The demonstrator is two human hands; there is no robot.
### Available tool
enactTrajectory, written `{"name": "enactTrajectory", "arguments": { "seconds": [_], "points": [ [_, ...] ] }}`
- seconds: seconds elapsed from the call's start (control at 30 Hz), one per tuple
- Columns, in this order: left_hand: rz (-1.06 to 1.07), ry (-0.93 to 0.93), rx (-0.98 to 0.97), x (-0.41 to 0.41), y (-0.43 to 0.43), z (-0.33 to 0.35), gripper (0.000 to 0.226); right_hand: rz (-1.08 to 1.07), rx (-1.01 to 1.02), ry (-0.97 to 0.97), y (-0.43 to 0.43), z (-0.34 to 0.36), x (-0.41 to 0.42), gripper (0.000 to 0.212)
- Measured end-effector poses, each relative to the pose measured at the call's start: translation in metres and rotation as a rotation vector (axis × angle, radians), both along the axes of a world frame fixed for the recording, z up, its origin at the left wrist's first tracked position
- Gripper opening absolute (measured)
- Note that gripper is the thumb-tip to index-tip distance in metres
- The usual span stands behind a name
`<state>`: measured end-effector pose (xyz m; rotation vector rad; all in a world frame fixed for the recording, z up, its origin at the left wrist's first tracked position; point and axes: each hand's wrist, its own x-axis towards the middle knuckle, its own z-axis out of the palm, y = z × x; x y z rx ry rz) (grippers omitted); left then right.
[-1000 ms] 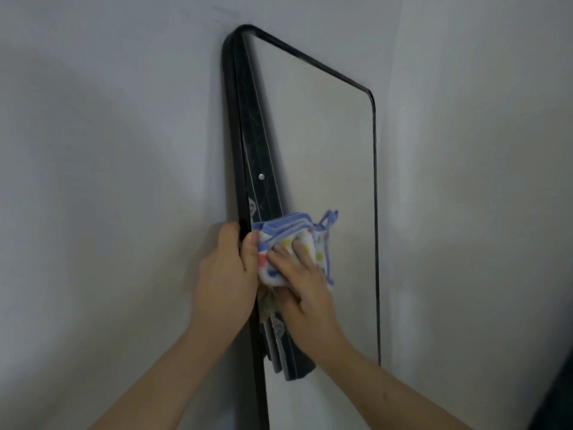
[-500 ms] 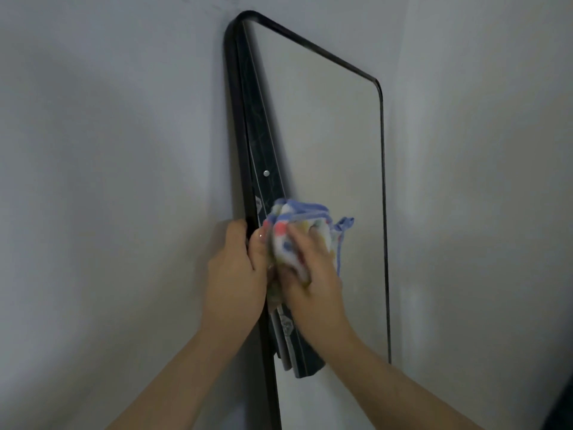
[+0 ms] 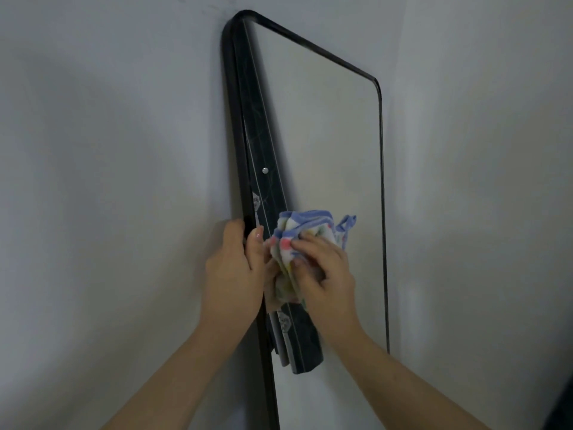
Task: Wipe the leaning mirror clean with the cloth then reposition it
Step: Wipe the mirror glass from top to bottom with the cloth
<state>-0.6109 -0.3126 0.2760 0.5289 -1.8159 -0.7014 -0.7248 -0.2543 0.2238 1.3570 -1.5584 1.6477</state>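
A tall mirror (image 3: 328, 144) with a thin black frame and rounded corners leans against a pale wall. My left hand (image 3: 234, 271) grips the frame's left edge at mid height, thumb on the front and fingers wrapped behind. My right hand (image 3: 324, 271) holds a bunched white cloth (image 3: 297, 231) with blue trim and coloured dots, pressing it against the glass right beside the left hand. The glass reflects a dark strip along its left side.
Pale walls (image 3: 108, 181) stand to the left and right of the mirror, meeting in a corner behind its right edge. A dark object (image 3: 566, 401) shows at the bottom right corner of the view.
The right hand has bunched the cloth up more and shifted it slightly on the glass near the left edge. The left hand keeps its grip on the frame.
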Motion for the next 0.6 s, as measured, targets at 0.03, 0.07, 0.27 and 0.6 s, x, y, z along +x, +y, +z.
{"name": "enactTrajectory", "arguments": {
  "seconds": [0.03,0.07,0.27,0.6],
  "points": [
    [-0.003,0.001,0.001,0.000,0.000,0.000,0.012,0.014,-0.008,-0.023,-0.002,0.002,0.007,0.028],
    [-0.010,0.002,0.000,0.000,-0.001,0.000,0.012,0.015,-0.008,0.018,-0.003,0.003,0.016,0.028],
    [0.005,-0.018,-0.016,0.000,-0.002,-0.002,0.009,0.014,-0.008,-0.040,0.003,0.011,-0.007,0.021],
    [0.032,-0.001,-0.053,-0.003,-0.002,-0.003,0.016,-0.013,0.026,-0.290,0.005,0.017,-0.019,0.018]
  ]
}}
